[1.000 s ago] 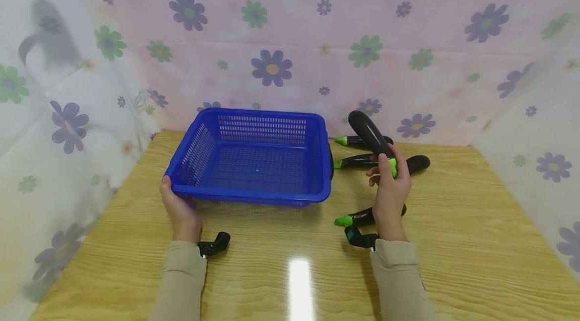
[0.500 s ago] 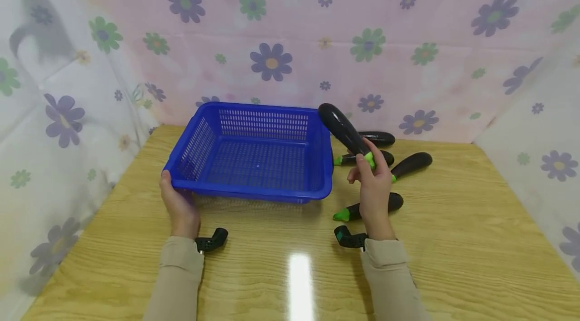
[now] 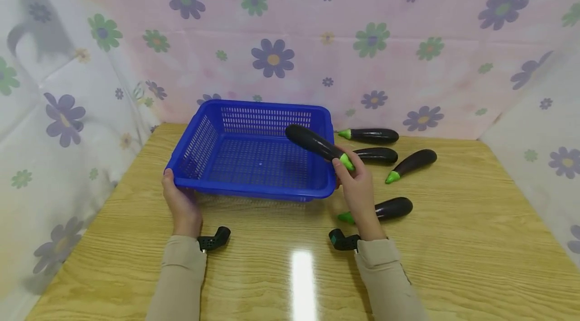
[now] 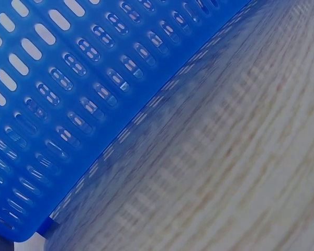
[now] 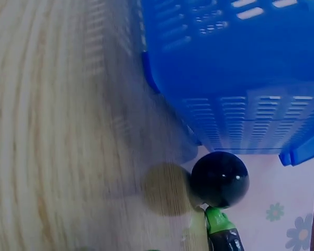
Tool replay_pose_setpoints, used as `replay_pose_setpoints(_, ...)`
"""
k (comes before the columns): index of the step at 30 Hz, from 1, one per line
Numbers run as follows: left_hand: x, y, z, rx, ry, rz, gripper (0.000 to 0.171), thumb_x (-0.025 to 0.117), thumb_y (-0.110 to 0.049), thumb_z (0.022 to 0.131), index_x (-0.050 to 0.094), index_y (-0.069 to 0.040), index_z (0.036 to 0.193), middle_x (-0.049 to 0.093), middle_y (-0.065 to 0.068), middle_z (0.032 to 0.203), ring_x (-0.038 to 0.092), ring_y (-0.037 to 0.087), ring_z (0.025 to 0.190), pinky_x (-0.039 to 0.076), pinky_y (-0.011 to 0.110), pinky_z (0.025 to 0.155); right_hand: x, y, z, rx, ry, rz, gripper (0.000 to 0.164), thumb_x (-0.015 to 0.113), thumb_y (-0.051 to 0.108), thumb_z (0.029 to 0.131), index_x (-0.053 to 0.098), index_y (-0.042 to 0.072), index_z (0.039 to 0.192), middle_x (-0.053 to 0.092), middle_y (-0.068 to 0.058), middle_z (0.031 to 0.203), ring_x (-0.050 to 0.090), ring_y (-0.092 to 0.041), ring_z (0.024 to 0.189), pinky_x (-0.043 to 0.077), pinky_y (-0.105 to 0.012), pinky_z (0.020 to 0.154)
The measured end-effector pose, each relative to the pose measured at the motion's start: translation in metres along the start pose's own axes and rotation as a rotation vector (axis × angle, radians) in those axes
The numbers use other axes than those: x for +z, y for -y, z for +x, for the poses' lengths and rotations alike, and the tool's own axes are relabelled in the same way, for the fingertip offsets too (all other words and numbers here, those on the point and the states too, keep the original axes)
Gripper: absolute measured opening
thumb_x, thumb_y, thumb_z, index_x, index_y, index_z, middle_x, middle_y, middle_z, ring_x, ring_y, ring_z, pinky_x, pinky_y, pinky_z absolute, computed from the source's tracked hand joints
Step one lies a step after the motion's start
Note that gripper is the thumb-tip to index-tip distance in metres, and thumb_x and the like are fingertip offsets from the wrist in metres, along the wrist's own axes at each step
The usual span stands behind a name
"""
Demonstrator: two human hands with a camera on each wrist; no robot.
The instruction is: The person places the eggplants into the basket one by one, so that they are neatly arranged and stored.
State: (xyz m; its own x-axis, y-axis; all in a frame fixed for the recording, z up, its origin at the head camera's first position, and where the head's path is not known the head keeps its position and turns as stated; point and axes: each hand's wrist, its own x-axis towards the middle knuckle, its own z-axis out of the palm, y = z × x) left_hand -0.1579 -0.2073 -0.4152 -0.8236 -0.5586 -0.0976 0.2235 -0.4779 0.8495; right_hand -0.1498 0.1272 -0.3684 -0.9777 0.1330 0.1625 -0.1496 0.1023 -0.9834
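Left hand: clamped on the near left corner of the blue basket.
Right hand: closed, fingers and thumb, on the green stem end of the held eggplant.
Held eggplant: pointed leftward and away from the right hand, tilted, above the basket's right part.
Loose eggplants: four are laid on the worktop, two beyond the right hand, one to its right, one partly covered by its wrist.
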Motion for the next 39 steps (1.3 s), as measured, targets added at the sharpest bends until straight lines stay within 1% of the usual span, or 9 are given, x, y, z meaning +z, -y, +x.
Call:
replay_pose_setpoints(4, 0.000, 0.000, 0.001, 0.026, 0.013, -0.015, 0.042, 0.039, -0.041, 0.092, 0.048, -0.018, 0.126, 0.050, 0.001, 0.129, 0.042, 0.014, 0.121, 0.024, 0.026, 0.106, 0.005, 0.005, -0.003, -0.005, 0.013, -0.041, 0.038, 0.054, 0.025, 0.093, 0.052, 0.016, 0.129, 0.052, -0.003, 0.088, 0.047, -0.017, 0.062, 0.043, -0.020, 0.055)
replay_pose_setpoints(8, -0.001, 0.001, 0.002, 0.022, 0.016, -0.007, 0.040, 0.039, -0.042, 0.092, 0.050, -0.017, 0.123, 0.052, 0.001, 0.124, 0.043, 0.014, 0.118, 0.025, 0.026, 0.104, 0.006, 0.002, -0.004, 0.009, 0.013, -0.083, 0.038, 0.054, 0.029, 0.093, 0.052, 0.021, 0.130, 0.052, -0.001, 0.097, 0.045, -0.015, 0.066, 0.040, -0.019, 0.055)
replay_pose_setpoints(12, -0.002, 0.002, 0.002, 0.024, 0.015, 0.010, 0.042, 0.040, -0.043, 0.092, 0.050, -0.017, 0.123, 0.052, 0.000, 0.123, 0.043, 0.013, 0.118, 0.024, 0.027, 0.105, 0.007, -0.011, 0.000, -0.010, 0.028, -0.141, 0.037, 0.056, 0.035, 0.090, 0.055, 0.027, 0.126, 0.053, 0.002, 0.112, 0.049, -0.011, 0.086, 0.043, -0.018, 0.069)
replay_pose_setpoints(15, -0.002, 0.003, 0.003, 0.033, 0.022, 0.012, 0.043, 0.041, -0.043, 0.092, 0.049, -0.017, 0.125, 0.051, 0.001, 0.126, 0.043, 0.014, 0.119, 0.024, 0.027, 0.106, 0.009, -0.020, 0.004, -0.068, 0.045, -0.179, 0.036, 0.056, 0.039, 0.089, 0.057, 0.029, 0.124, 0.052, 0.004, 0.119, 0.048, -0.009, 0.105, 0.046, -0.024, 0.085)
replay_pose_setpoints(20, -0.001, 0.004, 0.003, 0.045, 0.037, 0.008, 0.044, 0.041, -0.043, 0.092, 0.049, -0.015, 0.125, 0.050, 0.002, 0.126, 0.042, 0.014, 0.119, 0.024, 0.027, 0.106, 0.010, -0.026, 0.005, -0.117, 0.033, -0.212, 0.040, 0.055, 0.045, 0.088, 0.056, 0.028, 0.125, 0.044, 0.006, 0.131, 0.044, -0.013, 0.118, 0.046, -0.038, 0.090)
replay_pose_setpoints(23, -0.001, 0.004, 0.002, 0.048, 0.044, 0.008, 0.045, 0.041, -0.043, 0.092, 0.049, -0.015, 0.126, 0.049, 0.002, 0.127, 0.041, 0.015, 0.119, 0.024, 0.026, 0.106, 0.009, -0.029, 0.005, -0.107, 0.023, -0.212, 0.042, 0.054, 0.047, 0.088, 0.056, 0.028, 0.125, 0.039, 0.007, 0.136, 0.039, -0.013, 0.125, 0.045, -0.041, 0.089)
replay_pose_setpoints(26, -0.001, 0.004, 0.001, 0.043, 0.041, 0.004, 0.044, 0.041, -0.042, 0.093, 0.049, -0.015, 0.126, 0.049, 0.003, 0.127, 0.041, 0.015, 0.120, 0.024, 0.028, 0.107, 0.008, -0.031, 0.005, -0.099, 0.026, -0.204, 0.040, 0.053, 0.047, 0.088, 0.056, 0.030, 0.124, 0.035, 0.010, 0.139, 0.033, -0.012, 0.129, 0.044, -0.042, 0.089)
replay_pose_setpoints(29, 0.000, 0.004, 0.000, 0.038, 0.034, 0.002, 0.043, 0.041, -0.042, 0.093, 0.050, -0.015, 0.125, 0.050, 0.003, 0.126, 0.042, 0.016, 0.118, 0.026, 0.029, 0.106, 0.007, -0.032, 0.005, -0.096, 0.038, -0.194, 0.040, 0.053, 0.047, 0.089, 0.055, 0.030, 0.125, 0.034, 0.013, 0.140, 0.029, -0.012, 0.131, 0.042, -0.045, 0.091)
replay_pose_setpoints(39, 0.000, 0.003, 0.000, 0.043, 0.035, -0.011, 0.042, 0.042, -0.042, 0.093, 0.051, -0.015, 0.124, 0.050, 0.004, 0.124, 0.043, 0.017, 0.117, 0.027, 0.031, 0.105, 0.006, -0.030, 0.005, -0.092, 0.039, -0.204, 0.042, 0.053, 0.049, 0.088, 0.055, 0.030, 0.125, 0.034, 0.016, 0.140, 0.029, -0.012, 0.132, 0.042, -0.047, 0.094)
